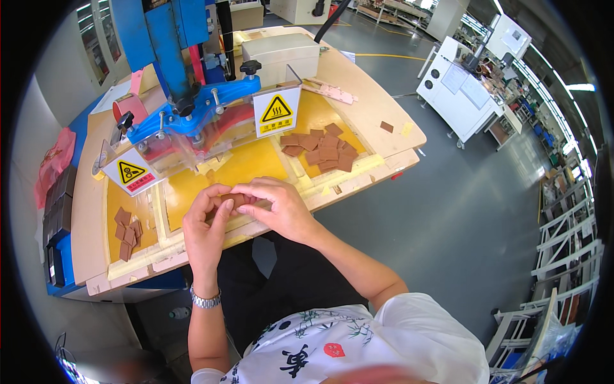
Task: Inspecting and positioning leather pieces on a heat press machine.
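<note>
We pinch a small brown rectangular piece [238,199] between the thumbs and curled fingers of our left hand [206,216] and right hand [280,203], over the surface's [381,105] near edge, between a left pile [128,234] and a right pile [327,150] of similar pieces.

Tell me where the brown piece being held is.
In the head view, the brown piece is held between the left hand and right hand, near the worktable edge, left of the larger brown pile.
</note>
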